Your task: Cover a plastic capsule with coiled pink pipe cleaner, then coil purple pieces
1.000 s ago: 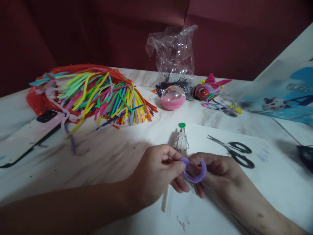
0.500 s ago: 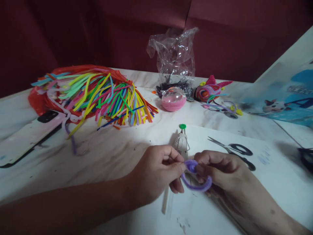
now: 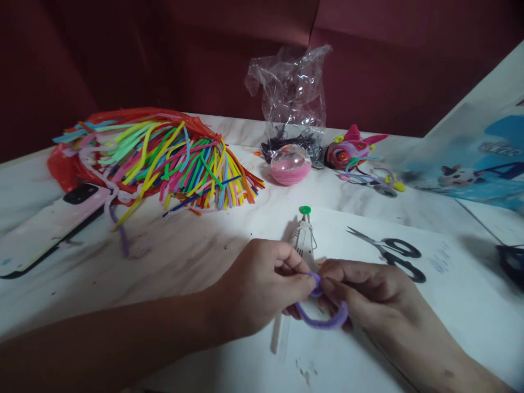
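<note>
Between my fingertips is a purple pipe cleaner, wound into a small coil at the top with a loose end curving below. My left hand pinches the coil from the left. From the other side, the thumb and fingers of my right hand press on it, hiding part of the coil. Just behind the hands lies a white glue gun, its lower part covered by them, with a green disc at its tip. A clear glue stick shows below my left hand.
Black-handled scissors lie on white paper at right. A bundle of colourful pipe cleaners and a phone are at left. Behind stand a pink-wrapped clear ball, a plastic bag and a pipe-cleaner figure.
The fingers of both hands have drawn closer around the coil, covering more of it. The loose purple end has shifted slightly left and down.
</note>
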`<state>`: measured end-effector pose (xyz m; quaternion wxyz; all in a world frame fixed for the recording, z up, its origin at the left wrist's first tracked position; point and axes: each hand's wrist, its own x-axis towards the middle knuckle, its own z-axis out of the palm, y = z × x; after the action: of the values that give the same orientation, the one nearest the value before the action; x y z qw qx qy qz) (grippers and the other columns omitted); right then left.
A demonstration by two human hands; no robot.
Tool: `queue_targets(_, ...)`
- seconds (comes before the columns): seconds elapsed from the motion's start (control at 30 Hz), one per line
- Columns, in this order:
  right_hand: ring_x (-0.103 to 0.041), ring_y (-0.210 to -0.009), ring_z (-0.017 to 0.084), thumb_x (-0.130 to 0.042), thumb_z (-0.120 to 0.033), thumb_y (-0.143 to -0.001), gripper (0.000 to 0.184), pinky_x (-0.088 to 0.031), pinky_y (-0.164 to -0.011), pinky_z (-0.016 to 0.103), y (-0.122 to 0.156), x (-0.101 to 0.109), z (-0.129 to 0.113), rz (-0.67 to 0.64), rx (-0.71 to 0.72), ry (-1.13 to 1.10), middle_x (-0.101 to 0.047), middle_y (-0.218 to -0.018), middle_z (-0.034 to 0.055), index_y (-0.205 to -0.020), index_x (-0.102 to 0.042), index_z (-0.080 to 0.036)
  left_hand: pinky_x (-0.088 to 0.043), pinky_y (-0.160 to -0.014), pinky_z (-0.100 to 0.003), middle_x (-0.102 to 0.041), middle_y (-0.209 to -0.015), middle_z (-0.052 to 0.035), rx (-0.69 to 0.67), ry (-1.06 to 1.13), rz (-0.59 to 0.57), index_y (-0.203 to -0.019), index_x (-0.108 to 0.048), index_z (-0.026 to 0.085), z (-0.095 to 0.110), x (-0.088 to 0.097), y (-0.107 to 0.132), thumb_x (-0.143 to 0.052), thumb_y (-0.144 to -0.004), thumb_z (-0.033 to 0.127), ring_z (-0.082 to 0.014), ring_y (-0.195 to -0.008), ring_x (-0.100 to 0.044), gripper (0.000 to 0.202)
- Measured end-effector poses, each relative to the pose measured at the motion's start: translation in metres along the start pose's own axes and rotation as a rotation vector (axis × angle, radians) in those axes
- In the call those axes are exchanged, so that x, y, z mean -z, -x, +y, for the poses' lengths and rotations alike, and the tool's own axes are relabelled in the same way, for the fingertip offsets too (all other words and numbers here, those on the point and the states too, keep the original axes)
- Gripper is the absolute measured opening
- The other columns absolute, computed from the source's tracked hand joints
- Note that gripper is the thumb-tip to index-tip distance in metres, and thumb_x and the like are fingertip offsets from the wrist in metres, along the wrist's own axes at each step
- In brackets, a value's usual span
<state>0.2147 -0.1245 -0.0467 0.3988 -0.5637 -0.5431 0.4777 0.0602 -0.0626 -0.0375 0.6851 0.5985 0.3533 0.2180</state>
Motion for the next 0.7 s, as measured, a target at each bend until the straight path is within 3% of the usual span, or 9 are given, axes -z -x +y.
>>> queue_targets(0.1,-0.048,-0.054,0.011,-0.059,-0.031,-0.079,0.018,-0.037,-0.048,0.019,0.001,0.001,0.004,-0.027,0.047,-0.031,-0.054,-0.056,-0.0001,-0.07,-0.06,-0.016,-0.04,-0.041,-0.016,-0.051,-0.05,0.0048,0.016,0.012,0.037,-0.061,-0.053,0.014,0.002,0.001,-0.001,-0.059,-0.068,0.017,-0.0061,-0.043,-0.05,0.01)
queue_targets(0.2,-0.05,-0.058,0.011,-0.057,-0.027,-0.081,0.016,-0.039,-0.051,0.019,0.001,0.001,0.002,-0.083,0.145,0.055,-0.058,-0.064,0.0013,-0.071,-0.059,-0.016,-0.038,-0.043,-0.017,-0.05,-0.049,0.0046,0.027,-0.039,-0.004,-0.06,-0.052,0.014,0.001,0.003,-0.002,-0.059,-0.068,0.021,-0.0067,-0.045,-0.048,0.013)
queue_targets(0.3,-0.044,-0.053,0.01,-0.05,-0.024,-0.083,0.02,-0.035,-0.046,0.02,0.001,0.002,0.0,-0.098,0.195,0.289,-0.055,-0.06,0.0006,-0.068,-0.057,-0.015,-0.036,-0.048,-0.018,-0.052,-0.054,0.0034,-0.028,-0.197,-0.055,-0.062,-0.055,0.014,-0.002,0.006,-0.001,-0.058,-0.07,0.024,-0.0076,-0.052,-0.048,0.013)
queue_targets(0.47,-0.043,-0.052,0.009,-0.047,-0.019,-0.084,0.019,-0.035,-0.046,0.019,0.001,0.002,0.004,-0.163,0.218,0.505,-0.055,-0.062,-0.0003,-0.067,-0.055,-0.016,-0.031,-0.051,-0.02,-0.051,-0.055,0.005,-0.144,-0.562,-0.013,-0.061,-0.058,0.015,0.0,0.005,0.004,-0.055,-0.072,0.021,-0.007,-0.055,-0.045,0.013)
queue_targets(0.6,-0.047,-0.056,0.009,-0.047,-0.015,-0.084,0.016,-0.037,-0.05,0.018,0.002,0.003,0.004,-0.31,0.189,0.42,-0.059,-0.069,0.0004,-0.071,-0.056,-0.016,-0.03,-0.049,-0.019,-0.051,-0.055,0.005,-0.048,-0.575,-0.159,-0.06,-0.058,0.015,0.008,0.008,0.006,-0.054,-0.072,0.02,-0.0072,-0.055,-0.046,0.013)
queue_targets(0.7,-0.045,-0.056,0.009,-0.051,-0.019,-0.084,0.017,-0.037,-0.049,0.018,0.002,0.006,0.0,-0.264,0.182,0.269,-0.055,-0.064,-0.0001,-0.068,-0.055,-0.016,-0.03,-0.046,-0.018,-0.049,-0.054,0.0055,-0.017,-0.415,-0.203,-0.064,-0.058,0.015,0.013,0.011,0.005,-0.055,-0.073,0.021,-0.0063,-0.051,-0.043,0.012)
